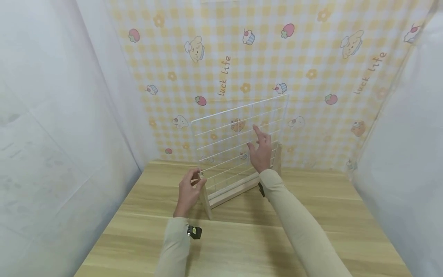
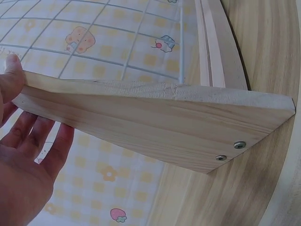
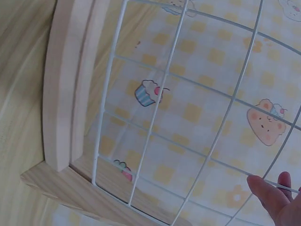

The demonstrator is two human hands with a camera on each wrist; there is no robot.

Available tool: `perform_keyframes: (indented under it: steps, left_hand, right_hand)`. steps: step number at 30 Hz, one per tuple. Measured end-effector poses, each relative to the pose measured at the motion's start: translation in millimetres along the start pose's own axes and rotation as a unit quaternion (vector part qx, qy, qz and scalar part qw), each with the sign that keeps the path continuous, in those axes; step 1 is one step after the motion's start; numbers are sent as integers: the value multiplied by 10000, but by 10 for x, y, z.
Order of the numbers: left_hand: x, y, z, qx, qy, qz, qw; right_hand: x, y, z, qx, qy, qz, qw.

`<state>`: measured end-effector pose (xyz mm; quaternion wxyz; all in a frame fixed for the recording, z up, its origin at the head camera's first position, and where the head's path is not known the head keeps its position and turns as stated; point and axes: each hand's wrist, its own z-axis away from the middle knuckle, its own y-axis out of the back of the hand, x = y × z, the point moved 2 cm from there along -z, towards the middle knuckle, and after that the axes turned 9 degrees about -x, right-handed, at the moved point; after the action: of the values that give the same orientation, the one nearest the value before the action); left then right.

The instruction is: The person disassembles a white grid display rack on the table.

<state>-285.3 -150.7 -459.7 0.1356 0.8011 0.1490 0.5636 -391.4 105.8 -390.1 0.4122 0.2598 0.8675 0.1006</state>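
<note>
A white wire grid panel stands on edge in a wooden frame, tilted slightly back. My left hand grips the upper end of the left wooden side piece, its thumb on one face and fingers on the other. Two metal bolts show low on that piece. In front of the grid's right half is my right hand, forefinger and thumb spread. In the right wrist view its thumb lies at a grid wire; whether it touches is unclear. Two wooden base bars run along the grid's lower edge.
The frame stands on a wood-grain tabletop. Behind it hangs a yellow checked cloth with printed cupcakes and strawberries. White sheets close off both sides. The right side piece is partly hidden by my right arm.
</note>
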Motion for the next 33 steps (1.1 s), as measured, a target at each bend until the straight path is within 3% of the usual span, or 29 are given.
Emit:
perform_keyframes:
  steps: [11,15,33]
  left_hand:
    - [0,-5,21,26,-75,82,9999]
    - [1,-12,20,16,-83,80,9999]
    - [2,-22,10,45,-123,12,9999]
  right_hand:
    - [-130,91,-159,149,156,52,9998]
    - [-201,142,-218,282,396,69,9988]
    - [-532,312,-440,194,674,164,9974]
